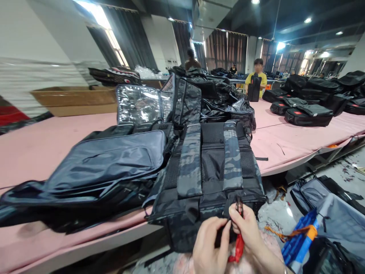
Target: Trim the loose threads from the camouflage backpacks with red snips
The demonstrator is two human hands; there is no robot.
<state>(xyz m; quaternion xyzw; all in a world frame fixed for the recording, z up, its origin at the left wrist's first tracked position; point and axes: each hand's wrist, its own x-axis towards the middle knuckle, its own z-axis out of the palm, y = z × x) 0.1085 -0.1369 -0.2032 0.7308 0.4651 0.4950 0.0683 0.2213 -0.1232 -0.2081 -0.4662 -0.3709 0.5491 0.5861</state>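
Observation:
A black and grey camouflage backpack (212, 163) lies at the table's front edge, its padded shoulder straps facing up and its lower end over the edge. At that end, my right hand (246, 224) is closed round a small dark tool (238, 206) that looks like thread snips. A red strip (238, 247) hangs below the same hand. Beside it, my left hand (212, 243) pinches thumb and forefinger together at the bag's lower edge. What lies between those fingertips is too small to make out. Both hands are close together, almost touching.
An open bag with grey lining (111, 156) lies to the left. Behind stand open silver-lined bags (139, 102) and a cardboard box (74, 99). Black bags (309, 114) lie on the pink table (273, 146) at right. A person in yellow (262, 78) stands beyond. A blue-framed bin (306, 236) is at lower right.

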